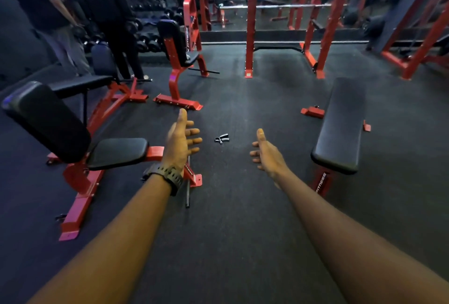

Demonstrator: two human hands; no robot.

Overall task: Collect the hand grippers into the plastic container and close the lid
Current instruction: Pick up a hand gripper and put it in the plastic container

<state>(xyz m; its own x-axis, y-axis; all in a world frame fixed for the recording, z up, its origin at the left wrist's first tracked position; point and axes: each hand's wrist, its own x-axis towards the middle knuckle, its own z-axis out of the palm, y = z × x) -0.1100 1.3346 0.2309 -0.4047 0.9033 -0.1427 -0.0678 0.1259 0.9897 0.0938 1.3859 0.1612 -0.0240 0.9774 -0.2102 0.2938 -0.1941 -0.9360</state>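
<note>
A small hand gripper [221, 138] with dark handles lies on the dark rubber floor ahead of me, between my two outstretched arms. My left hand [183, 142], with a black watch on the wrist, is held out with relaxed fingers and holds nothing, just left of the hand gripper. My right hand [266, 151] is also extended, palm turned inward, fingers loosely bent and empty, to the right of the hand gripper. No plastic container is in view.
A red adjustable bench [73, 133] stands at my left, a flat black bench [340, 124] at my right. A thin metal bar [187, 192] lies on the floor. Red racks [250, 24] and a seat [177, 60] stand beyond; people [48, 12] stand by dumbbells at far left.
</note>
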